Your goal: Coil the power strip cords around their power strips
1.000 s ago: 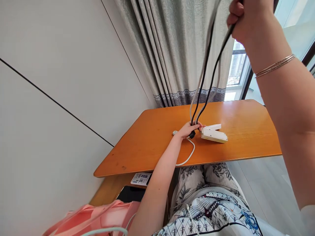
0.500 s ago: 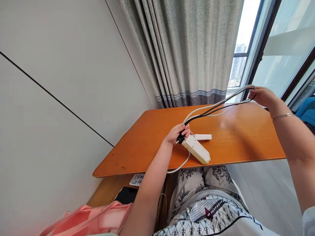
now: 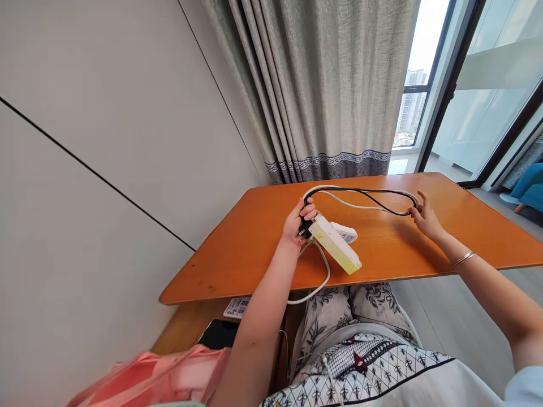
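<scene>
My left hand (image 3: 299,221) is closed around a gathered bundle of cords, with a black plug (image 3: 304,228) poking out below the fingers. Against that hand a long white power strip (image 3: 336,244) hangs tilted, its lower end near the front table edge. From the left hand a loop of black cable (image 3: 369,190) and white cable (image 3: 348,203) stretches across to my right hand (image 3: 426,219). The right thumb and fingers pinch the loop's far end, one finger raised. Behind the strip lies a smaller white block (image 3: 345,232), partly covered.
The orange wooden table (image 3: 237,243) meets a wall on the left. A white cord (image 3: 311,295) droops past its front edge. Below are a black phone-like slab (image 3: 218,334), a printed white card (image 3: 236,308) and a pink bag (image 3: 186,373). A curtain (image 3: 331,85) hangs behind.
My right hand has come down and inward with the cable loop, which now hangs low over the table. The left hand and power strip have risen slightly.
</scene>
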The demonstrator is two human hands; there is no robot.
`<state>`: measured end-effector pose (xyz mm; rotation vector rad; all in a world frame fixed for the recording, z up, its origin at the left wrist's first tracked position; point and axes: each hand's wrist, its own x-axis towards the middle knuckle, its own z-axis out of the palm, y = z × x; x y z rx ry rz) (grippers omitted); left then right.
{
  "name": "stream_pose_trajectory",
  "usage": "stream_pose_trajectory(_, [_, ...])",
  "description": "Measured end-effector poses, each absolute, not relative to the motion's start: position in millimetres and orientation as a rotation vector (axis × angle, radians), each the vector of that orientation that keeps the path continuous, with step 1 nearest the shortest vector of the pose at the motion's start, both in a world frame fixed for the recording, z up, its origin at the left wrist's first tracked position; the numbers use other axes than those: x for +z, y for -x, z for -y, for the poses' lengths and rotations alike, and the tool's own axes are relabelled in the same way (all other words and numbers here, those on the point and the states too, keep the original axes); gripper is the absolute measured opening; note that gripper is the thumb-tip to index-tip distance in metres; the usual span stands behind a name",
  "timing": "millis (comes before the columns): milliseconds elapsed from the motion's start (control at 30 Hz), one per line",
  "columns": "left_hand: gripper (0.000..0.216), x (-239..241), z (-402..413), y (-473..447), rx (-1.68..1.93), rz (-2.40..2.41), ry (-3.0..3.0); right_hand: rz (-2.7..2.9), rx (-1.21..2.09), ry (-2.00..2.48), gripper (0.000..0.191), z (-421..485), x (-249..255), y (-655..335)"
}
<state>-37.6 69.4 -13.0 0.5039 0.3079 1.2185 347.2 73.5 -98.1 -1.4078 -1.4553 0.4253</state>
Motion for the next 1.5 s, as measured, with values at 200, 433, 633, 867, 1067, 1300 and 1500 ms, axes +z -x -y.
stream_pose_trajectory(200, [0.029, -10, -69, 38, 1.202, -0.355, -0.445, 1.479, 0.101, 1.328, 0.024, -63, -104, -348])
stream_pose_trajectory(433, [0.030, -10, -71, 39, 1.220, -0.347, -0.449, 1.985, -0.216, 1.724, 0.035, -46, -99, -346])
stream_pose_trajectory(633, [0.031, -10, -77, 42, 1.264, -0.347, -0.477, 2.468, -0.543, 1.802, 0.028, -28, -89, -334])
stream_pose_trajectory(867, [0.035, -3, -71, 36, 1.338, -0.499, -0.625, 2.595, -0.719, 1.729, 0.033, 2, -62, -316])
stream_pose_trajectory(1067, [0.030, -3, -68, 35, 1.379, -0.521, -0.733, 2.554, -0.974, 1.613, 0.031, 27, -44, -306])
stream_pose_trajectory(1300, [0.023, -10, -65, 28, 1.307, -0.542, -0.964, 3.061, -0.304, 1.238, 0.031, 46, -14, -272])
stream_pose_trajectory(1500, [0.022, -9, -54, 13, 1.186, -0.501, -1.099, 2.900, 1.143, 0.660, 0.051, 40, 56, -231])
